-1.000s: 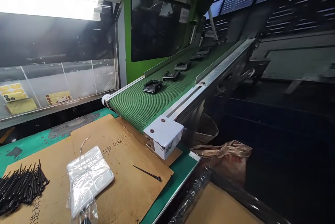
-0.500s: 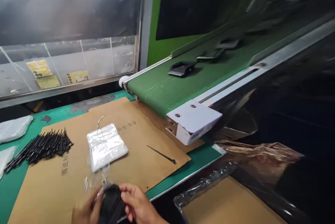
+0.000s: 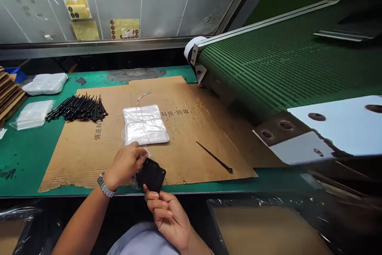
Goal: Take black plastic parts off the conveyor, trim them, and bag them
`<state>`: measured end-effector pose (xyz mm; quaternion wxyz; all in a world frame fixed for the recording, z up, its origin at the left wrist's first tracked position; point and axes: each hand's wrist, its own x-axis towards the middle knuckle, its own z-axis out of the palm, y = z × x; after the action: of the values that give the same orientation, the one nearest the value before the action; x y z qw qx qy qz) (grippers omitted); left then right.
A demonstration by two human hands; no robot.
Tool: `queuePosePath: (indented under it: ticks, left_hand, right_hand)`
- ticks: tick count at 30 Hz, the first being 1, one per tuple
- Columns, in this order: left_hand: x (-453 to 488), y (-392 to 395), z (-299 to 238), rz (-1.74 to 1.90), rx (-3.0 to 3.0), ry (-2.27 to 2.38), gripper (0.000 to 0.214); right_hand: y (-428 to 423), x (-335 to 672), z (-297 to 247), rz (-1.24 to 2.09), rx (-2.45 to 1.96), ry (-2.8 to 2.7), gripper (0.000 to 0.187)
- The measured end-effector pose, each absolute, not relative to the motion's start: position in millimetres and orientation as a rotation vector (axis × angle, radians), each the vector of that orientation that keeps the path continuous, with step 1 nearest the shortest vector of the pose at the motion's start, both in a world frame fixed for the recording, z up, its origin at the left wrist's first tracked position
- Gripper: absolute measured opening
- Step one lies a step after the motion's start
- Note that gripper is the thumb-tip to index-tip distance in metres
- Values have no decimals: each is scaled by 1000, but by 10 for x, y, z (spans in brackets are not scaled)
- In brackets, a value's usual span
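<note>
Near the table's front edge, my right hand [image 3: 170,213] pinches the lower edge of a flat black plastic part [image 3: 151,175]. My left hand [image 3: 128,163], with a metal-band watch at its wrist, grips a clear plastic bag [image 3: 135,181] at the part's upper left. Some of the bag's film lies along the part's left side; how far the part is inside it I cannot tell. Just beyond my left hand lies a stack of clear bags [image 3: 146,125]. One thin black rod with a small head [image 3: 214,157] lies to the right on the cardboard sheet [image 3: 182,159].
A heap of similar black rods [image 3: 79,108] lies on the left, beside more bag stacks [image 3: 34,115]. The green conveyor belt [image 3: 268,64] slopes down from the right, carrying a black part [image 3: 346,34]. A plastic-lined box [image 3: 268,227] stands below the table's front right.
The view has swung left and downward, so the conveyor sits farther right and the table higher. Both hands still hold the black part and bag; the part's flat face now shows more.
</note>
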<state>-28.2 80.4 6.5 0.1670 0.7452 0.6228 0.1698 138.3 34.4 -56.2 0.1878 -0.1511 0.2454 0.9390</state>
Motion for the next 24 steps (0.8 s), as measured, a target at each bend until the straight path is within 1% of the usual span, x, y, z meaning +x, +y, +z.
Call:
queuePosePath:
  ticks: [6,12,16,19,24]
  left_hand:
    - [-222,866,5,395,2125,1693,23]
    - [-176,937,-14,333,2141,1607,23]
    - [-141,954,-24,329,2161,1582,23]
    - [-125,955,-24,332,2175,1570,23]
    - [-105,950,-11,337,2185,1575,24]
  right_hand:
    - [265,1421,-567,2585,-442,925,18]
    - [193,1434,-459,2500,-448,1079,32]
    - [176,1439,-431,2483,-447,1101,36]
    - [173,1459,-438,2489,-454,1070,35]
    - [157,1468,-460,2579,-466,834,23]
